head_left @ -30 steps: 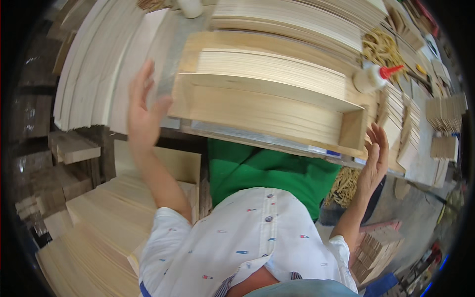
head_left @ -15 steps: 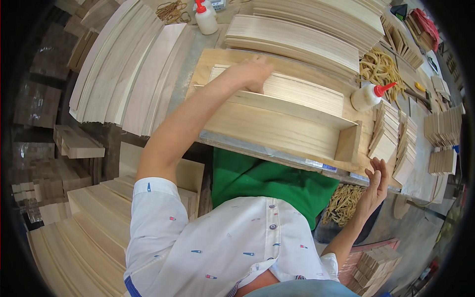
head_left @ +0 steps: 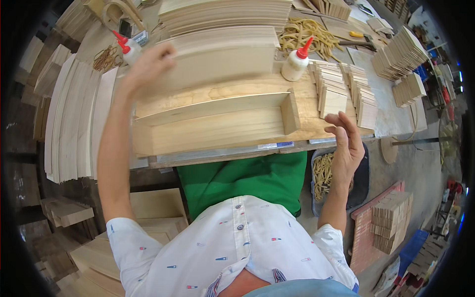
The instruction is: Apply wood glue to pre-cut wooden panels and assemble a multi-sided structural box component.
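My left hand [head_left: 151, 64], smeared by motion, is closed at the left end of a pale thin wooden board [head_left: 222, 63], tilted up at the back of the work board [head_left: 198, 90]. In front of it lies a shallow open wooden box [head_left: 217, 123]; its long back wall and right end piece stand upright. My right hand [head_left: 347, 146] hovers off the table's front edge, to the right of the box. Its fingers are loosely bent and apart, and nothing shows in them. The small wooden pieces [head_left: 332, 99] nearest it stand in leaning rows.
A white glue bottle with a red tip [head_left: 295, 65] stands behind the box. Tan rubber bands [head_left: 311, 38] are heaped beyond it. Stacked boards [head_left: 225, 16] fill the back, and long planks [head_left: 71, 119] the left. A hammer [head_left: 363, 43] lies at the right.
My left hand has moved left and back, and the thin board has come up from behind the box with it. The view has shifted to the right. My right hand stays empty.
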### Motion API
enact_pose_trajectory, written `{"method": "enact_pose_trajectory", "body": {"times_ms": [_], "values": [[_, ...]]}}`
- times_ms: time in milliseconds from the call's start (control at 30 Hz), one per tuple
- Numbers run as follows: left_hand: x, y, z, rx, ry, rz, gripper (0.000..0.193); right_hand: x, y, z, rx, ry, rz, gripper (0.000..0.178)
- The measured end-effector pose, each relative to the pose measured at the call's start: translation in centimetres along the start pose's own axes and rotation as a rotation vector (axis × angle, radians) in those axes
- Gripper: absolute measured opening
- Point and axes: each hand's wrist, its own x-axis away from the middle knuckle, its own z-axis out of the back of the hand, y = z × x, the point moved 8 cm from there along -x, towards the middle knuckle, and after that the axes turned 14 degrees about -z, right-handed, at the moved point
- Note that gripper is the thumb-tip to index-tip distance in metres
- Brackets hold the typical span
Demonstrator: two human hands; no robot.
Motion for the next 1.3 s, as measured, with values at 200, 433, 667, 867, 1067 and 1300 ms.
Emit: {"method": "enact_pose_trajectory", "body": {"times_ms": [200, 433, 667, 867, 1067, 1300], "values": [[1.6, 7.9, 8.9, 0.276, 0.438, -0.033, 0.019, 0.2, -3.6, -6.8, -0.049, -0.293, 0.110, 0.035], [4.7, 13.0, 0.1, 1.282, 0.646, -0.242, 0.018, 1.5, -3.7, -16.9, -0.190, -1.057, 0.020, 0.095], [4.9, 14.2, -9.4, 1.729, 0.693, -0.162, 0.029, 1.7, 0.8, -15.0, -0.064, -1.143, -0.354, 0.124], [10.9, 20.8, -5.6, 0.387, 0.300, -0.281, 0.046, -1.0, -4.4, -10.8, 0.408, -0.842, 0.000, 0.118], [10.3, 24.0, -1.9, -0.243, 0.150, -0.491, 0.072, 1.5, -7.9, -11.6, 0.936, -0.756, 0.560, 0.099], [8.7, 16.9, -5.3, -0.087, -0.279, -0.240, 0.089, 0.9, -5.9, -13.5, 0.889, -0.897, 0.561, 0.092]]}}
